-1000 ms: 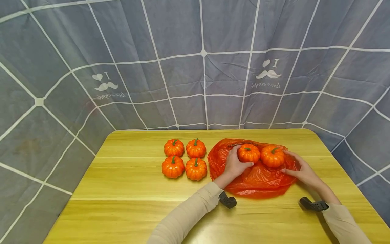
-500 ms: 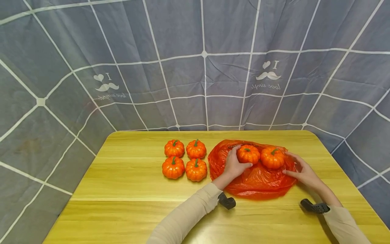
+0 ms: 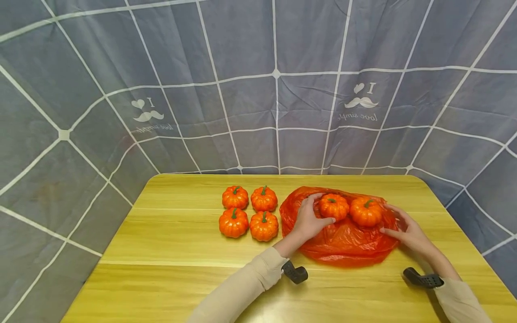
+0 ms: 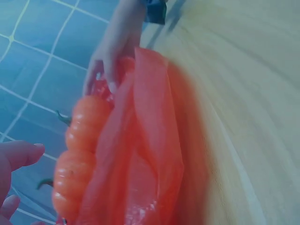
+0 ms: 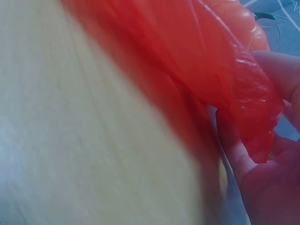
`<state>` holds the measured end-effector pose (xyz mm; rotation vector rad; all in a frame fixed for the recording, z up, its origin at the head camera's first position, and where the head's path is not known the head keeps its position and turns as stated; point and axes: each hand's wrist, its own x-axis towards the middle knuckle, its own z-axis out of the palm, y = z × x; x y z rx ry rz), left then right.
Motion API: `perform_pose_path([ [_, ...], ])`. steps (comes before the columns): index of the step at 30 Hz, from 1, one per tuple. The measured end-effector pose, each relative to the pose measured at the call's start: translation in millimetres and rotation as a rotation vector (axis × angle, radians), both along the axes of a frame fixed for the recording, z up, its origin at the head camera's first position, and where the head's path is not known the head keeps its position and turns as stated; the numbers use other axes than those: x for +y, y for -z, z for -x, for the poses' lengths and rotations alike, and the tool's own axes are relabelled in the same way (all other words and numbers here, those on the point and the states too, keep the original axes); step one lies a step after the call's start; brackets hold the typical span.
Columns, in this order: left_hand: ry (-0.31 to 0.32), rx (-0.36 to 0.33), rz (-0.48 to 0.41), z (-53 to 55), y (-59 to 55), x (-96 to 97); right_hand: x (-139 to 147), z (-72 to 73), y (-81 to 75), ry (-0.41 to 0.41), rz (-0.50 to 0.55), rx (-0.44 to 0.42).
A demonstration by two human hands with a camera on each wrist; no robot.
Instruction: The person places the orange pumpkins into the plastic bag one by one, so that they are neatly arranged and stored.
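Observation:
Two small orange pumpkins with green stems, a left pumpkin [image 3: 333, 207] and a right pumpkin [image 3: 365, 211], sit side by side on a crumpled red plastic bag [image 3: 349, 249]. My left hand [image 3: 308, 220] is spread around the left pumpkin's near left side. In the left wrist view its finger [image 4: 23, 154] stands apart from the pumpkins. At the bag's right end, my right hand [image 3: 408, 231] reaches beside the right pumpkin, thumb and fingers spread. A loose flap of the bag [image 5: 255, 122] lies between that thumb and fingers in the right wrist view.
Several more orange pumpkins [image 3: 264, 226] stand in two rows left of the bag on the wooden table [image 3: 161, 269]. A grey curtain [image 3: 250, 103] with white lines hangs behind the table and at its sides. Each wrist wears a black camera mount [image 3: 295, 272].
The head view has shifted slightly, moving the scene a little right and down. My left hand has eased slightly left, away from the left pumpkin. The right hand keeps its place beside the right pumpkin.

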<state>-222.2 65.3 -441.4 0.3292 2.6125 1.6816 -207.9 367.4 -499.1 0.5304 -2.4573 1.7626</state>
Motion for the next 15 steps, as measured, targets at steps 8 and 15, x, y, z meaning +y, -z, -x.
perform_pose_path([
  [8, 0.039, 0.056, 0.01, -9.4, -11.6, -21.5, 1, -0.4, 2.6, 0.013, -0.052, 0.016],
  [15, 0.024, 0.132, 0.024, -7.4, -15.3, -41.2, 1, -1.1, 0.3, 0.012, -0.062, 0.008],
])
